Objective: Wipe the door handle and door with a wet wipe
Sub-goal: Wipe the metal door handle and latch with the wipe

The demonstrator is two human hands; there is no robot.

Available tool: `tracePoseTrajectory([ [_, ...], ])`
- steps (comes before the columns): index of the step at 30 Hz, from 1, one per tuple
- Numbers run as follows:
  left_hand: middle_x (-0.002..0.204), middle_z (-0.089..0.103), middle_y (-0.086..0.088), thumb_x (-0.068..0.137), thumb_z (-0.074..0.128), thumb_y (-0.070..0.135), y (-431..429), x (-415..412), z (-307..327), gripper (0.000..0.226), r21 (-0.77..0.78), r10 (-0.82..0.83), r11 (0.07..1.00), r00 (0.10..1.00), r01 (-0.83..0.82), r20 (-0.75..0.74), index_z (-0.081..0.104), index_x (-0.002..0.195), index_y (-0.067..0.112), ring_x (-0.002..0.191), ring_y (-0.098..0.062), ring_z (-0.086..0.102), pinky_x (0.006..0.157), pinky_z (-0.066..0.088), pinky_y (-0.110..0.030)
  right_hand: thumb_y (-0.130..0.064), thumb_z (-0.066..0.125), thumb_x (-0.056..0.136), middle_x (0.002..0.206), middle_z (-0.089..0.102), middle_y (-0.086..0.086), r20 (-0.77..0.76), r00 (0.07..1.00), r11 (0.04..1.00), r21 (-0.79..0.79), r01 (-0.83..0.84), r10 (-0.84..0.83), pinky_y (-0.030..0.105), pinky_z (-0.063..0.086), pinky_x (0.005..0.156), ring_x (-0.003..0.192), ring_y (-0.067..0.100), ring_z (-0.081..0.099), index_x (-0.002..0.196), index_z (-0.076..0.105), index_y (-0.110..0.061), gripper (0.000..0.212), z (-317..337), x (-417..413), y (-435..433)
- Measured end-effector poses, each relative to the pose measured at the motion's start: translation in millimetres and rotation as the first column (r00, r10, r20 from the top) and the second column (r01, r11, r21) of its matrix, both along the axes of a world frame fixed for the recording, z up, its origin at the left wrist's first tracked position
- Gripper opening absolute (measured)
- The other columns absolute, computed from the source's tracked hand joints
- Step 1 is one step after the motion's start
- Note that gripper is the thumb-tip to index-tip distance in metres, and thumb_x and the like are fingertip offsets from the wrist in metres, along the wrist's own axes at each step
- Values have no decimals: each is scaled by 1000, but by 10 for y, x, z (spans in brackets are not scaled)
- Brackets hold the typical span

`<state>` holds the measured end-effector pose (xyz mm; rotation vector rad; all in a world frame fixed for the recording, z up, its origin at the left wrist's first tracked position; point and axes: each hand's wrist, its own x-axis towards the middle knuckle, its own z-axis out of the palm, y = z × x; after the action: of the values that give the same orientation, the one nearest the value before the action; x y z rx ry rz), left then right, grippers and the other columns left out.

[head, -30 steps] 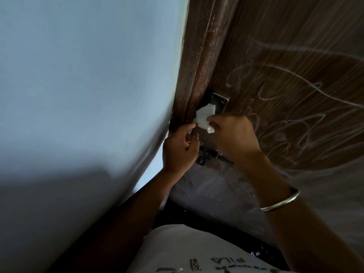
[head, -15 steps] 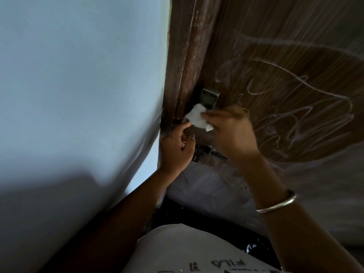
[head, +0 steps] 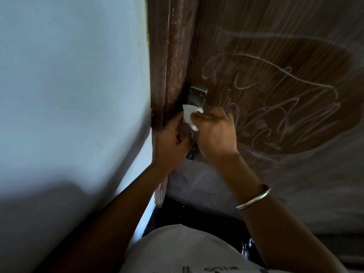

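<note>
A brown wooden door (head: 266, 62) with white chalk scribbles fills the upper right. A metal latch plate (head: 197, 95) is screwed near its left edge, and a dark metal handle part (head: 192, 152) shows below, between my hands. My right hand (head: 214, 133) holds a small white wet wipe (head: 190, 115) against the lower part of the plate. My left hand (head: 171, 142) grips the latch handle beside the door frame; most of the handle is hidden by both hands.
The brown door frame (head: 169, 62) runs down next to a pale blue wall (head: 74, 85) on the left. A silver bangle (head: 254, 200) circles my right wrist. My white shirt (head: 183, 251) is at the bottom edge.
My right hand with the wipe has shifted slightly down and left on the latch plate. My left hand stays on the handle. The view has drifted a little.
</note>
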<state>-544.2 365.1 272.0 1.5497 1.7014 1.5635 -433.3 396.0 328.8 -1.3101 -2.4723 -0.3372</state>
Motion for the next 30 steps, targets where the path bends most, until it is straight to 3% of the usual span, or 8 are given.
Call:
tracePoseTrajectory([
  [8, 66, 56, -1, 81, 55, 27, -18, -51, 211, 53, -94, -100, 993, 937, 72, -335, 45, 133, 18, 58, -15, 51, 66, 42, -23, -4, 81, 59, 63, 67, 10, -89, 967, 970, 11, 242, -240, 44, 44, 71, 81, 35, 59, 85, 76, -22, 32, 57, 626, -92],
  [11, 84, 70, -12, 79, 57, 33, -1, -52, 277, 47, -125, -87, 991, 906, 37, -415, 54, 124, 20, 75, -33, 64, 68, 42, -29, -8, 64, 74, 85, 72, 9, -79, 988, 988, 67, 137, -132, 43, 41, 77, 95, 34, 56, 93, 74, -18, 25, 59, 358, -117],
  [13, 92, 71, -12, 76, 53, 44, 13, -74, 298, 50, -172, -68, 985, 912, -3, -405, 55, 122, 25, 83, -36, 63, 67, 43, -30, -15, 49, 81, 95, 72, 1, -4, 996, 995, 47, 86, -86, 38, 34, 79, 104, 28, 51, 100, 70, -21, 30, 27, 139, -97],
  [16, 100, 71, -9, 71, 46, 48, 3, -73, 337, 53, -202, -59, 979, 931, -16, -359, 59, 118, 27, 88, -36, 62, 70, 39, -29, -18, 61, 76, 84, 71, -3, 6, 994, 993, 32, 112, -113, 36, 35, 76, 99, 26, 53, 94, 71, -28, 23, 46, 154, -59],
  [20, 106, 70, -7, 77, 61, 26, 7, -70, 355, 41, -220, -80, 976, 933, 1, -350, 58, 119, 26, 93, -35, 61, 73, 40, -29, -7, 81, 59, 67, 67, 11, -199, 953, 969, 46, 242, -229, 45, 45, 71, 82, 35, 60, 87, 76, -25, 33, -2, 621, -88],
  [25, 103, 70, -6, 77, 64, 21, 31, -66, 351, 39, -223, -75, 975, 923, -12, -378, 60, 115, 25, 90, -35, 61, 68, 38, -28, 2, 72, 64, 75, 71, 10, -293, 953, 993, 67, 96, -72, 43, 48, 68, 82, 35, 60, 92, 75, -16, 33, -153, 500, -30],
  [28, 103, 69, -3, 77, 59, 19, 26, -129, 335, 47, -280, -93, 960, 938, -5, -335, 55, 123, 30, 90, -32, 60, 71, 46, -32, -3, 64, 82, 82, 72, 0, -648, 736, 980, -158, 122, -196, 15, 50, 65, 71, 6, 63, 97, 74, -20, 24, -259, 579, 15],
  [30, 100, 69, -2, 79, 57, 17, 48, -150, 322, 47, -312, -111, 950, 945, 10, -307, 54, 125, 29, 86, -27, 61, 72, 53, -36, -5, 65, 85, 84, 70, -15, -857, 377, 936, -335, 111, -352, 10, 48, 63, 70, -3, 64, 96, 72, -29, 27, -334, 655, 12],
])
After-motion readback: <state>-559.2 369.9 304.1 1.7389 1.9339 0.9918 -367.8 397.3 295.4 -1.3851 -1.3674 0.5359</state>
